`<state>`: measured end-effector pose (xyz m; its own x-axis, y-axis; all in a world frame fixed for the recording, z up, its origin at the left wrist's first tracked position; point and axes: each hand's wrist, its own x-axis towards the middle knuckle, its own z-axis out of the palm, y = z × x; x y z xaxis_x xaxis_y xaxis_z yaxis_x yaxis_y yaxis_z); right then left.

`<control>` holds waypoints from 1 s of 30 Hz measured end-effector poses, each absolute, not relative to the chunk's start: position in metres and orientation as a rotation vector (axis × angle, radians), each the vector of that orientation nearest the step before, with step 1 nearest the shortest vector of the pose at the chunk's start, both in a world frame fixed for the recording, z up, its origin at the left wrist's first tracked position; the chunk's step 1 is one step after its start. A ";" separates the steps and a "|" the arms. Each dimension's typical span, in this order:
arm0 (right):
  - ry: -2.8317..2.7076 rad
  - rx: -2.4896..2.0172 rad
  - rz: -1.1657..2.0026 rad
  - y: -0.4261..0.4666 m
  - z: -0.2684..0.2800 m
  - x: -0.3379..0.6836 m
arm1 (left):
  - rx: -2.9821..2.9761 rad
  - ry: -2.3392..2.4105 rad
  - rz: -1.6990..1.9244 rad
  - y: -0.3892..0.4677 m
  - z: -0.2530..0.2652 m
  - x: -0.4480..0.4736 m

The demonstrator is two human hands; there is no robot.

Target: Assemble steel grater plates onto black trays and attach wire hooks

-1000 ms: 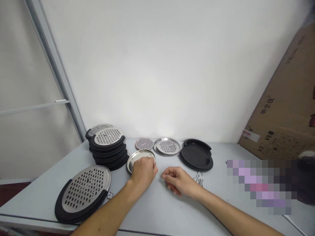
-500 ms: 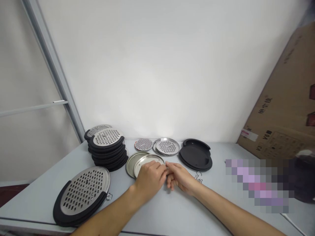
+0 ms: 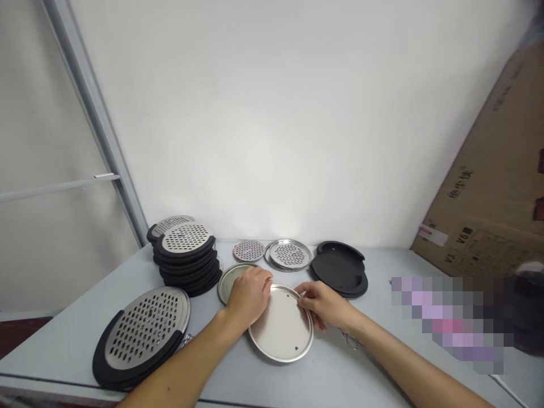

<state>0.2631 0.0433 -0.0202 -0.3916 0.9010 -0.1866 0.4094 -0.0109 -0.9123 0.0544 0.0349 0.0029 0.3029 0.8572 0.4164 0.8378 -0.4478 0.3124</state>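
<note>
Pale grey tabletop point(image 3: 331, 374) against a plain wall point(image 3: 272, 113), with a shallow round metal tray point(image 3: 283, 328) between my hands. My right hand point(image 3: 321, 303) pinches its right rim; my left hand point(image 3: 249, 294) curls at the left rim, fingertips hidden, so I cannot tell whether it pinches. Opposed holds probably steady the tray. Left of my hands, black-rimmed perforated discs point(image 3: 191, 263) are stacked, likely to save space. Far right of them, a cardboard box point(image 3: 480, 187) reads "V3" and "V6".

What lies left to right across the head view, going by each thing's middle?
Round grey perforated metal disc in a black holder, stack of round black holders, left hand, round silvery metal plate, right hand, brown cardboard box.
</note>
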 end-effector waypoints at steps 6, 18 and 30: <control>-1.951 -1.397 1.274 0.043 -0.013 0.274 | 2.488 1.576 0.682 0.038 -0.002 0.054; -2.177 -1.394 0.777 0.047 -0.016 0.275 | 2.581 1.421 0.597 0.038 -0.007 0.051; -2.170 -1.253 0.618 0.047 -0.027 0.264 | 2.566 1.333 0.620 0.033 -0.005 0.050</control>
<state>0.2643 0.0469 -0.0272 -0.4112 0.8813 0.2328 0.6265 0.4588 -0.6301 0.0501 0.0329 -0.0046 0.5100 0.8140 0.2780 0.7373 -0.5801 0.3462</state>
